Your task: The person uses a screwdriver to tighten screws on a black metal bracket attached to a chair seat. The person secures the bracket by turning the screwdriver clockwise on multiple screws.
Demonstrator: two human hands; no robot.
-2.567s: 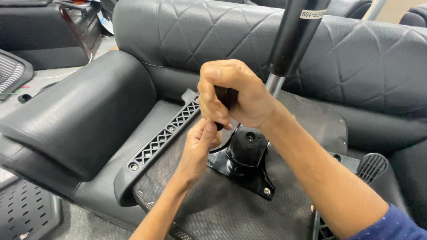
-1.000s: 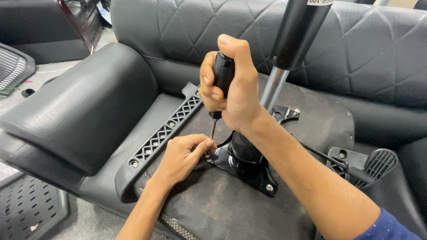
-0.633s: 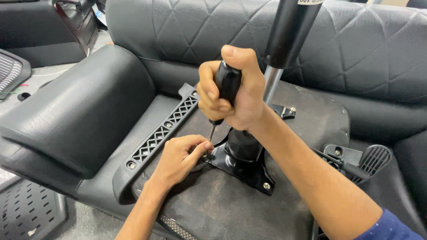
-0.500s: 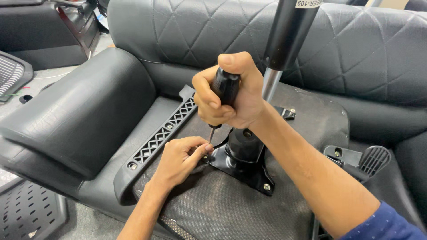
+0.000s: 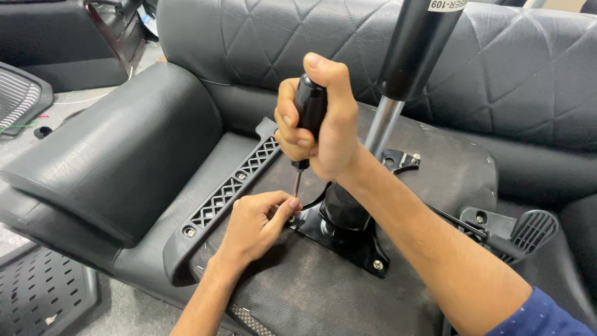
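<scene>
**Screwdriver standing near-vertical over the plate corner, left fingers steadying the tip**

Nearest the camera, the left hand (image 5: 258, 223) is resting on the dark underside of the chair seat (image 5: 323, 292), its fingers (image 5: 283, 208) pressed together and pinching at the spot where the screwdriver tip is meeting the near-left corner of the black mounting plate (image 5: 348, 239). Whether a screw is sitting between them cannot be told.

Directly above that pinch, the screwdriver (image 5: 308, 118) is running nearly upright, tilting slightly, its thin shaft pointing down into the left fingertips. The right hand (image 5: 320, 124) is wrapping the black handle in a closed fist, thumb on top.

Just beside it on the right, the gas lift cylinder (image 5: 413, 56) is rising from the plate. Beyond, the quilted black backrest (image 5: 516, 81) is lying across the far side; the armrest bracket (image 5: 227, 190) is lying just to the left.
</scene>
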